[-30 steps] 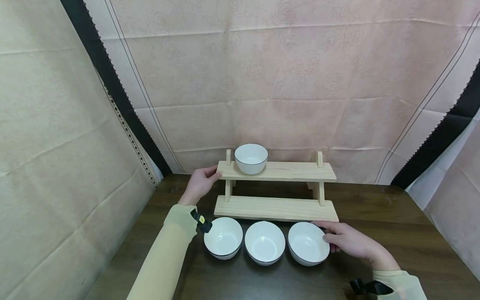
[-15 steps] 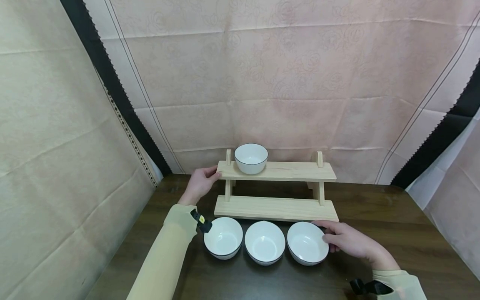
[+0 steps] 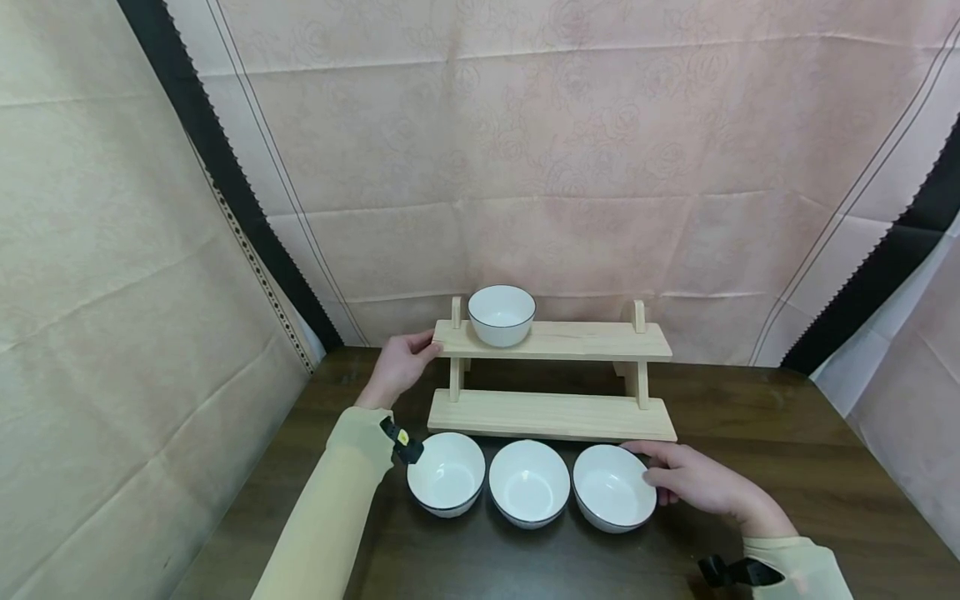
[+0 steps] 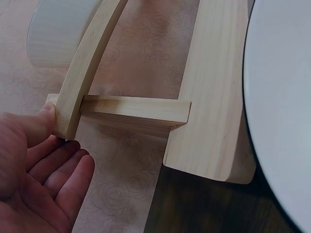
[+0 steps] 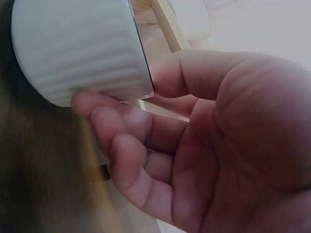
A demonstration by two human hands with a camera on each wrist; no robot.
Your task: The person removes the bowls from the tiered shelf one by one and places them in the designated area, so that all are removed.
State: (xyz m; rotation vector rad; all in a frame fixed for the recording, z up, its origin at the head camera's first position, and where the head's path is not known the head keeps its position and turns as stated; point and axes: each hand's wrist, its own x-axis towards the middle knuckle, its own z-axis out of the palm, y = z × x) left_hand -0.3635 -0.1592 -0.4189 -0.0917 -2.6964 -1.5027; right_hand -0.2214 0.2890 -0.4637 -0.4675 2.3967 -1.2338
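A two-tier wooden shelf [image 3: 553,417] stands on the table. My left hand [image 3: 400,367] pinches the left end of its upper board, thumb on top and fingers below, as the left wrist view [image 4: 43,160] shows. A white bowl [image 3: 502,317] sits on the left part of that board. In front of the shelf, a left bowl [image 3: 446,473], a middle bowl [image 3: 529,483] and a right bowl [image 3: 613,488] stand upright in a row. My right hand [image 3: 705,483] holds the right bowl at its right side, thumb by the dark rim and fingertips against the ribbed wall [image 5: 82,53].
The dark wooden table [image 3: 450,567] ends at a pale patterned cloth [image 3: 562,167] behind the shelf. More cloth hangs at the left [image 3: 135,333] and the right. The lower board lies close behind the row of bowls.
The right bowl has shifted very slightly left, towards the middle bowl, with my right hand at its side. My left hand keeps its grip on the shelf. The head view has tipped a little.
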